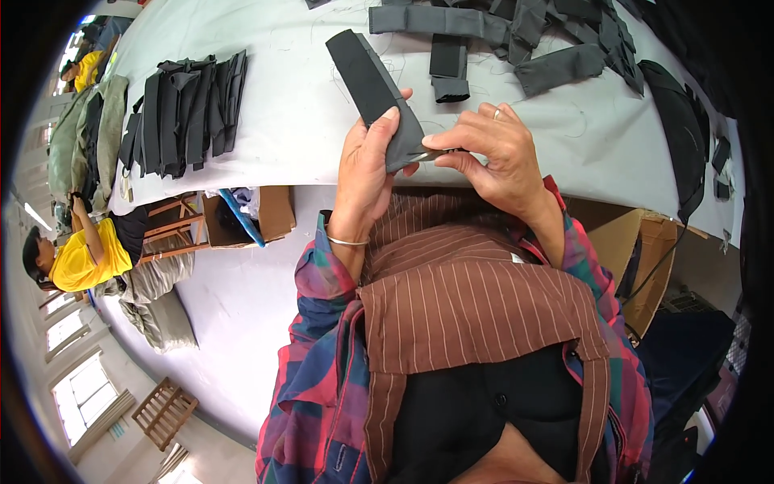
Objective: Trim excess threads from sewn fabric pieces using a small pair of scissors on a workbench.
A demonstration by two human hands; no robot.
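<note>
Right now, from my end, I see the left hand (367, 161) pinching a dark fabric strip (364, 77) between thumb and fingers at the upper centre of the frame, its far end angled up and left. The right hand (506, 157) pinches a small metal-tipped tool (422, 156) against the strip's lower end. Similar pieces lie in a neat row (189, 113) at upper left and in a loose heap (560, 68) at upper right, on the pale table (290, 105).
</note>
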